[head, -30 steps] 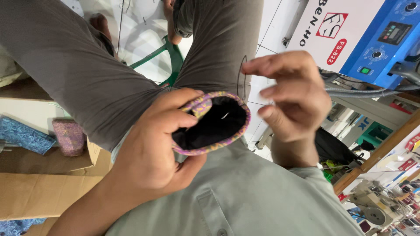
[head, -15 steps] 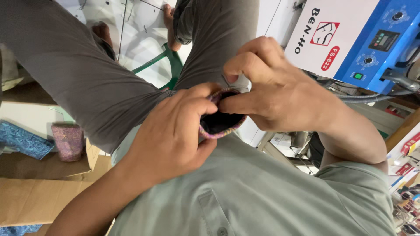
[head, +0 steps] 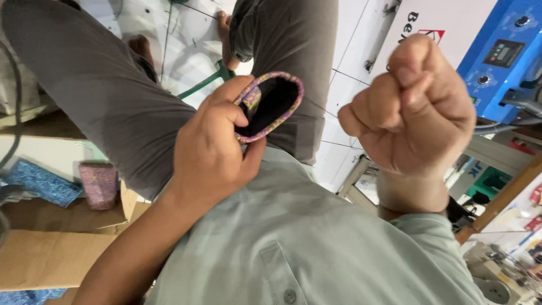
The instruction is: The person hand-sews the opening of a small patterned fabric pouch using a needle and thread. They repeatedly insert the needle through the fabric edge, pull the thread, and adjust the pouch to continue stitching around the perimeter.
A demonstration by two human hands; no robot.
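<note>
My left hand (head: 212,149) grips a small fabric pouch (head: 271,101) over my lap, thumb pressed on its rim. The pouch has a purple patterned outside and a black lining, and its opening faces me. My right hand (head: 415,107) is a closed fist to the right of the pouch, held apart from it. A thin thread (head: 323,108) runs taut from the pouch's edge to that fist. No needle is visible. My grey trousers (head: 113,107) and pale green shirt (head: 293,237) lie behind both hands.
A blue machine with a small display (head: 502,53) and a white panel (head: 446,22) stand at the upper right. Cardboard boxes (head: 51,254) at the left carry another purple patterned pouch (head: 99,183) and blue patterned fabric (head: 39,183). White tiled floor and a green frame (head: 206,83) lie below.
My right hand left the pouch's opening, closed into a fist and drew away to the right, pulling the thread taut. My left hand kept hold of the pouch.
</note>
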